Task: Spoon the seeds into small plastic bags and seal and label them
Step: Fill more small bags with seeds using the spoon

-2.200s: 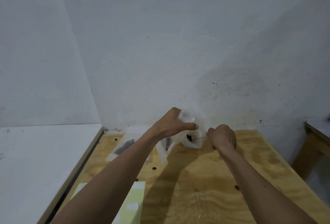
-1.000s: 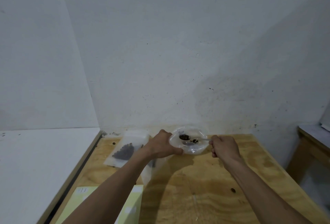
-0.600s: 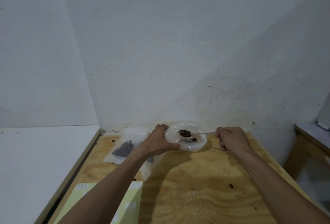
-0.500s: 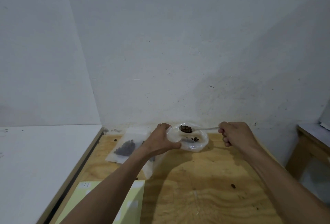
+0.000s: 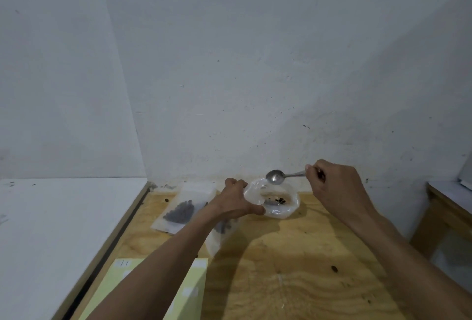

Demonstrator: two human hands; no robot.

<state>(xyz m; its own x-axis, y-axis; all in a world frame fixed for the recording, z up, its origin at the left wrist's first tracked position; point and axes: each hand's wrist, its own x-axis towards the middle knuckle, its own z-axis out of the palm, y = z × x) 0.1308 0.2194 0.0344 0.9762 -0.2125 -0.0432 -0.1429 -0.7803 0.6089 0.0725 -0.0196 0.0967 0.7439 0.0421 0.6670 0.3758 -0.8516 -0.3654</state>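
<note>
Raised clear of the bag [image 5: 274, 201] gripped by left hand [image 5: 236, 201], right-hand [image 5: 337, 187] fingers pinch the spoon [image 5: 275, 176] over plywood table [image 5: 293, 268]

- Two bare forearms reach in from the bottom edge, uncovered from elbow to wrist; no sleeve shows.
- The left hand [image 5: 236, 203] wears no glove, ring or watch.
- The right hand [image 5: 334, 187] is likewise bare, with nothing on the wrist.
- Fingernails look short and unpainted.
</note>
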